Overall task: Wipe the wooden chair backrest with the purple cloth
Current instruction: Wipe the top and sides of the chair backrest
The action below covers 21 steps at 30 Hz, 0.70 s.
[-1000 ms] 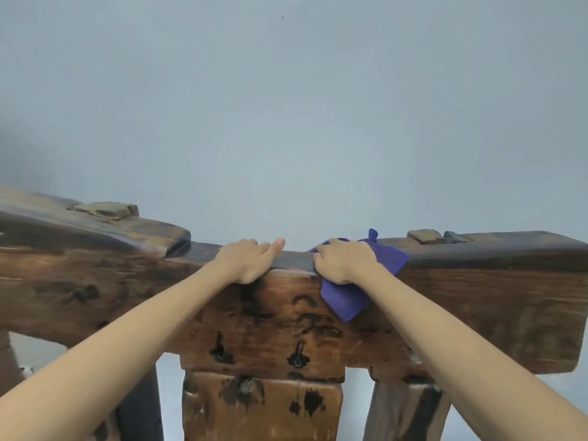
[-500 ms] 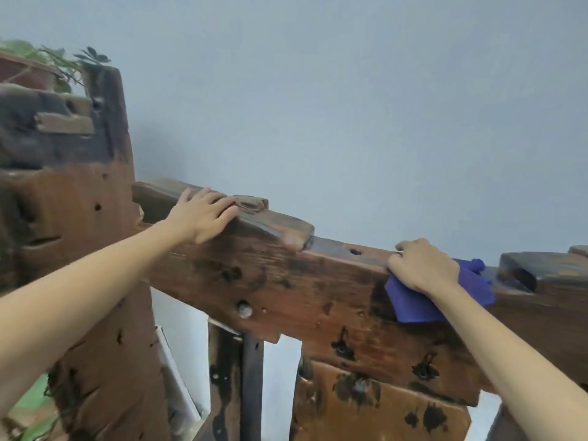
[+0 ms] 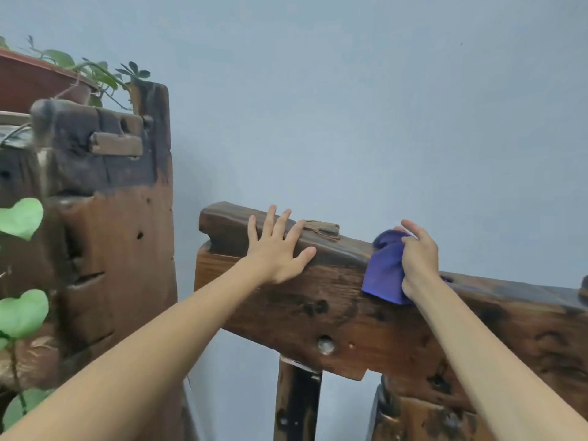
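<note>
Cloth handling: purple cloth looks soft and light, bunched into a loose wad; it drapes over the top edge of the wooden chair backrest and hangs down the front face. Right hand closes around its upper bunch, fingers curled over the rail, pinning fabric to wood. Left hand lies flat with fingers spread on the raised left end of the rail, holding nothing, probably bracing. Backrest judged heavy, rigid and rough: knots, holes, a stepped joint. Fabric could snag on those edges. Best hold is likely the gathered wad under the palm, loose corner kept tucked. Wooden cabinet with potted plant stands left, apart.
</note>
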### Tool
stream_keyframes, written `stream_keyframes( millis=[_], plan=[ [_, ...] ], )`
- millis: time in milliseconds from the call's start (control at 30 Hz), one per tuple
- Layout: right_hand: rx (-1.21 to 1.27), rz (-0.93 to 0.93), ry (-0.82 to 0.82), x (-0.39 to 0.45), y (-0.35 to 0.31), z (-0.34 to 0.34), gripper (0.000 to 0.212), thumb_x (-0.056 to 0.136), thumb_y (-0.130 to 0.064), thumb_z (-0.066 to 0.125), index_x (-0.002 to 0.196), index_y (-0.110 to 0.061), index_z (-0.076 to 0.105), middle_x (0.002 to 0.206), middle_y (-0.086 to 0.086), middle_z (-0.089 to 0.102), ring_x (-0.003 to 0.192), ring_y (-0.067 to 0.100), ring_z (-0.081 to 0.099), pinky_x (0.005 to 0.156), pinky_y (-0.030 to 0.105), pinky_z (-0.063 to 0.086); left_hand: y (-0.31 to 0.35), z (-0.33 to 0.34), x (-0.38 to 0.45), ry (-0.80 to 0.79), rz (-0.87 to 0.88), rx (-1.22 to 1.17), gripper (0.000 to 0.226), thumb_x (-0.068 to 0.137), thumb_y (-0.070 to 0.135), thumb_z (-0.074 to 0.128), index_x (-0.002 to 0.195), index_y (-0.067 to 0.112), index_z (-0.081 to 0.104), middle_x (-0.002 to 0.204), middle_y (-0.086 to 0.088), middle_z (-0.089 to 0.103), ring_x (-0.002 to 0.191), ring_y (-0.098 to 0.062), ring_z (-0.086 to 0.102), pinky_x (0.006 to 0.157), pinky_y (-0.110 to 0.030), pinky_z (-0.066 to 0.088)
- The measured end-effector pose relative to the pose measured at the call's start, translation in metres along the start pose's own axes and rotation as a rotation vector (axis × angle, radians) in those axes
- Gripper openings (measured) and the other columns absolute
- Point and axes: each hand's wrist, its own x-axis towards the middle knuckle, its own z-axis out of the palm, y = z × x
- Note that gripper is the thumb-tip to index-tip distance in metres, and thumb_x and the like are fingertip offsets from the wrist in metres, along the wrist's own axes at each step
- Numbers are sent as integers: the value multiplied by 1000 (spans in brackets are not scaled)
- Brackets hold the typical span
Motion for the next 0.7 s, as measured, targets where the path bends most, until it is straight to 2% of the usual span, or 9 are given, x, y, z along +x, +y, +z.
stream_keyframes(
  millis=[67, 200, 267, 333, 433, 533, 633, 700],
  plan=[
    [-110, -50, -56, -6, -6, 4, 49, 100, -1, 33, 138, -21, 58, 138, 1, 60, 108, 11, 57, 80, 17, 44, -5, -1, -2, 2, 35, -13, 83, 89, 79, 6, 161, 36, 11, 173, -1, -5, 156, -29, -22, 111, -60, -28],
    [-396, -177, -278, -16, -19, 30, 45, 108, -10, 31, 147, -21, 48, 149, 0, 51, 127, 16, 49, 98, 24, 36, -6, -5, -3, -53, 79, -92, 86, 87, 81, 4, 161, 37, 11, 173, 4, -1, 157, -24, -18, 111, -60, -30],
    [-431, -257, -367, -28, -30, 61, 43, 110, -14, 31, 150, -22, 43, 153, -3, 47, 139, 17, 44, 103, 22, 31, -11, -10, -2, -72, 116, -183, 88, 85, 79, 1, 161, 36, 12, 172, 9, 0, 155, -15, -22, 113, -58, -29],
    [-395, -336, -449, -40, -37, 92, 41, 111, -17, 32, 151, -22, 42, 153, -7, 47, 142, 12, 42, 107, 20, 30, -27, -12, -5, -47, 180, -256, 83, 89, 72, 2, 162, 34, 11, 172, 14, -1, 149, -2, -27, 118, -53, -25],
    [-347, -364, -615, -41, -40, 126, 41, 111, -24, 36, 151, -24, 43, 151, -11, 51, 138, 9, 47, 114, 27, 36, -65, -4, -21, 103, 205, -216, 65, 98, 61, 7, 160, 43, 9, 170, 23, -5, 152, -1, -25, 122, -48, -18],
    [-331, -364, -695, -36, -44, 155, 39, 109, -24, 40, 147, -27, 49, 146, -14, 52, 134, 4, 46, 109, 22, 34, -101, 0, -28, 196, 90, -196, 55, 101, 56, 9, 157, 54, 9, 168, 23, -8, 155, -8, -20, 122, -46, -16],
    [-241, -295, -769, -36, -46, 176, 44, 107, -13, 36, 145, -30, 51, 143, -17, 49, 117, -13, 46, 93, 9, 35, -128, 1, -18, 246, -204, -369, 55, 105, 48, 16, 159, 39, 13, 172, 8, -4, 158, -16, -11, 127, -49, -2],
    [-232, -269, -768, -36, -49, 189, 52, 103, -5, 34, 145, -31, 52, 142, -14, 49, 108, -13, 48, 83, 8, 39, -149, 6, -15, 155, -315, -638, 61, 105, 56, 11, 159, 30, 15, 171, 5, 6, 158, -22, 4, 128, -46, 7]
  ],
)
